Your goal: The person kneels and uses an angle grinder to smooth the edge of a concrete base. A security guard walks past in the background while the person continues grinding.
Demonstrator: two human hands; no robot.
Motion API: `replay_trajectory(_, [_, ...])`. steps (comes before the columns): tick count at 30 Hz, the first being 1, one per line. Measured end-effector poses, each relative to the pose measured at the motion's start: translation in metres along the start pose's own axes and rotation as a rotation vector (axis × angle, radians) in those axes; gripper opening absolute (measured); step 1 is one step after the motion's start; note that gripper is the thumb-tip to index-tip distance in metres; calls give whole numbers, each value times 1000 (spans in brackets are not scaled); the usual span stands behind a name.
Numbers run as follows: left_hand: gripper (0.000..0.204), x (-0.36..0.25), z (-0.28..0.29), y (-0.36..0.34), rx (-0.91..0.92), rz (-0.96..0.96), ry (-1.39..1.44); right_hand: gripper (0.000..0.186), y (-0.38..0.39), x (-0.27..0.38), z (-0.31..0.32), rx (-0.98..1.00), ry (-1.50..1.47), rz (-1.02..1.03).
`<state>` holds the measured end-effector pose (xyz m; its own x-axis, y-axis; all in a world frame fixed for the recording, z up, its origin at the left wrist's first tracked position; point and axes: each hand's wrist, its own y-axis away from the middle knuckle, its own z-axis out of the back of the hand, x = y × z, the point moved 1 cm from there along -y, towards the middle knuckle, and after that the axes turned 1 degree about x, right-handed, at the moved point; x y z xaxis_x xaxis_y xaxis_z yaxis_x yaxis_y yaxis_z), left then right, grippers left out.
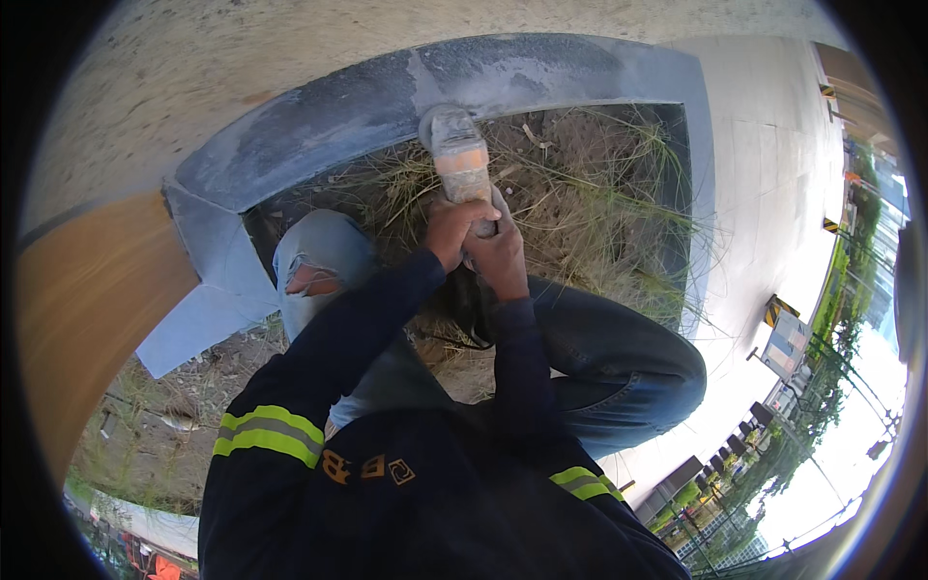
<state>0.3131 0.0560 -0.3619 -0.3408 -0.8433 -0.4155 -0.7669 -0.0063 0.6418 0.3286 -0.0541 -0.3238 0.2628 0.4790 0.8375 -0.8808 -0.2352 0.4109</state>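
Observation:
Both of my hands are wrapped round a dusty angle grinder (462,164) with an orange band on its body. My left hand (458,232) is closed on the grinder's body, its thumb lying across it. My right hand (503,253) grips the rear part, close beside the left. At the far end, the grinder's head meets the inner edge of a grey stone kerb (319,130). Its disc is partly hidden by the head, and I cannot tell whether it is spinning. Pale dust marks the kerb's dark surface around that spot.
Inside the kerb lies a bed of soil (570,184) with long, dry grass (619,203). My bent knees (324,251) rest in and over it. A tan curved wall (106,300) stands at the left, pale paving (764,174) at the right. A dark cord (474,333) hangs below my hands.

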Motion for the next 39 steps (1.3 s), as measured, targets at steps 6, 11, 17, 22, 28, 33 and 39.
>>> replay_trajectory(6, [42,16,-25,-14,-40,-31,-67,84,-5,-12,20,-58,58,63])
replay_trajectory(11, [34,1,13,8,-87,-61,-29,83,9,6,-8,33,-18,44])
replay_trajectory(17, [32,14,-21,-14,-15,-22,-69,83,-5,-6,13,-73,60,21])
replay_trajectory(22, [31,20,-10,-10,-22,-51,-48,83,4,6,13,-23,18,-7])
replay_trajectory(28, [31,-1,11,8,-44,-40,17,82,5,3,-8,52,42,7])
replay_trajectory(33, [32,11,-31,-6,-138,-35,-75,85,-4,-11,20,-33,67,4])
replay_trajectory(39, [24,5,16,9,-61,-42,10,81,9,2,-9,44,53,36])
